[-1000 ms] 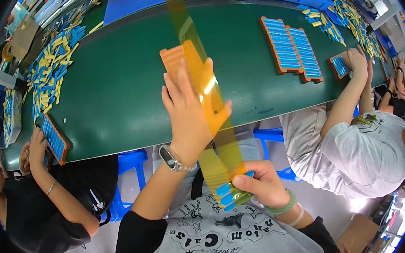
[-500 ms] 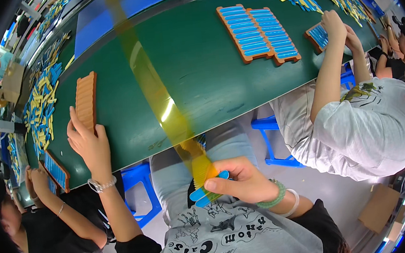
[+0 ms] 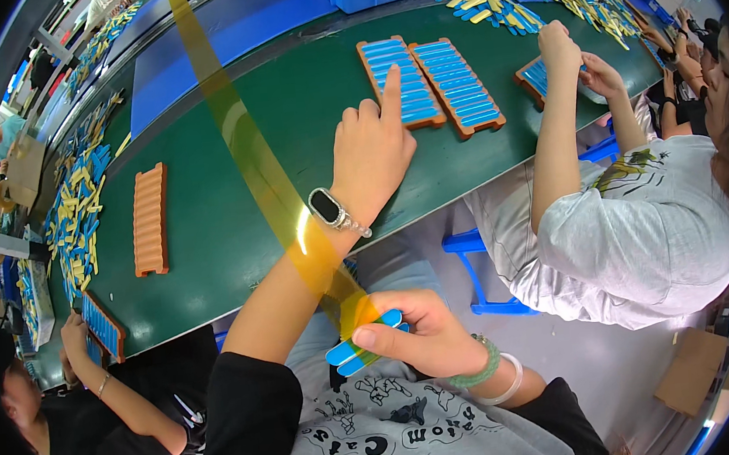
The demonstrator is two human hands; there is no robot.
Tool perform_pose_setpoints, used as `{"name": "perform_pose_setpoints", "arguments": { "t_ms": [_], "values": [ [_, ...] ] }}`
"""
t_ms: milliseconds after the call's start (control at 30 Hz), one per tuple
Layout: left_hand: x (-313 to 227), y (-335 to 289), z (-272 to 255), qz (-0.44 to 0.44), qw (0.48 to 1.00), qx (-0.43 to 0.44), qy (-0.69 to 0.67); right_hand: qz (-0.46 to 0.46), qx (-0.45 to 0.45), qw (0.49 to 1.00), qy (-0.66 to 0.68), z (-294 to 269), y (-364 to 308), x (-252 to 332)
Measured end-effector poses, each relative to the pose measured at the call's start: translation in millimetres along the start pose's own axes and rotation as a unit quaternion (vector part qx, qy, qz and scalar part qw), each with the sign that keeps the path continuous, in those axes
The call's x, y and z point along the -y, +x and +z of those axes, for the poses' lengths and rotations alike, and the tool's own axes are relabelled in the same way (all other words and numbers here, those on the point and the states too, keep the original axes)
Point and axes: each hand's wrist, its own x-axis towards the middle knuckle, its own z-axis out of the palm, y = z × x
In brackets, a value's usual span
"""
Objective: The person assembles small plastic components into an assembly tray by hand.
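Green table (image 3: 202,230), blue sticks (image 3: 356,362) and tape (image 3: 254,155) gripped by right hand (image 3: 428,337), left hand (image 3: 368,159) unclenched, index extended over orange tray (image 3: 431,121)

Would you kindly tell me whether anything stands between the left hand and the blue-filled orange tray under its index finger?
Nothing visible does: the left hand has its index finger over the blue-filled orange tray. The translucent yellow tape crosses the forearm in this view, not the space between hand and tray.

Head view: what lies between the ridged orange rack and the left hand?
In the head view, a translucent yellow strip crosses between the ridged orange rack and the left hand, with green tabletop showing on both sides of it.
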Motion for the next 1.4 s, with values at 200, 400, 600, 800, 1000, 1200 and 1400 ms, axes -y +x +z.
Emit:
{"name": "perform_pose_setpoints", "arguments": {
  "t_ms": [200, 400, 600, 800, 1000, 1200, 1400],
  "values": [
    [19.3, 8.9, -2.9, -0.075, 0.997, -0.023, 0.017, 0.020, 0.007, 0.999, -0.024, -4.1, 3.8, -3.4],
    [53.0, -15.2, -23.6, -0.121, 0.992, -0.032, -0.027, 0.048, -0.030, 0.998, 0.015, 2.8, 2.8, -4.2],
    [61.4, -104.4, -82.6, -0.142, 0.985, -0.017, -0.097, 0.086, -0.055, 0.995, -0.012, 1.8, 1.9, -18.1],
    [27.7, -179.8, -133.1, -0.229, 0.973, -0.015, -0.032, 0.076, -0.051, 0.996, -0.013, 11.8, 4.5, -33.4],
    [4.8, -193.5, -135.1, -0.236, 0.960, -0.003, -0.149, 0.099, -0.077, 0.992, -0.008, 8.5, 3.5, -47.0],
    [54.4, -162.7, -150.2, -0.310, 0.905, 0.077, -0.281, 0.148, -0.122, 0.981, -0.028, 5.4, 0.4, -46.0],
    [146.6, -71.9, -116.0, -0.265, 0.789, 0.074, -0.549, 0.125, -0.111, 0.986, -0.023, -5.0, 8.3, -54.5]
  ]
}}
